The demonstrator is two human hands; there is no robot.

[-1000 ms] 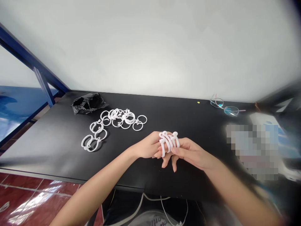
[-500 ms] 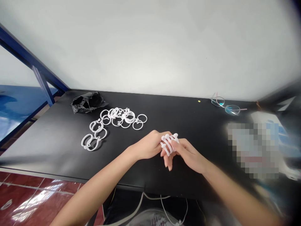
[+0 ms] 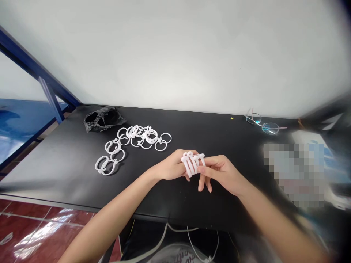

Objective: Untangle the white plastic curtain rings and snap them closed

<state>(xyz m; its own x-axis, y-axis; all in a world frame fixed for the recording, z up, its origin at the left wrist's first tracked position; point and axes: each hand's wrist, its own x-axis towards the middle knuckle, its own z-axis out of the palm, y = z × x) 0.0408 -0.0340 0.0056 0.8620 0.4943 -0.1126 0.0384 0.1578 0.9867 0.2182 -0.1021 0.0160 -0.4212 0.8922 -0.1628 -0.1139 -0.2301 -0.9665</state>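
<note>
Several white plastic curtain rings (image 3: 191,166) with small eyelets are bunched side by side between my hands, above the table's front half. My left hand (image 3: 174,165) is closed on the bunch from the left, its fingers partly hidden behind the rings. From the other side, my right hand (image 3: 223,171) pinches the bunch's right end between thumb and forefinger, while its other fingers hang down. More white curtain rings (image 3: 146,137) lie on the black table (image 3: 164,197) in a loose curved row to the left, some of them overlapping.
A crumpled black plastic bag (image 3: 102,118) sits open at the back left. Eyeglasses (image 3: 270,128) rest near the wall at the back right. A blurred, pixelated item (image 3: 285,175) lies at the right. White cables (image 3: 164,235) hang below the table's front edge.
The bunch of rings has shifted slightly left and now stands more upright. My right thumb has moved down from across the rings to their right end.
</note>
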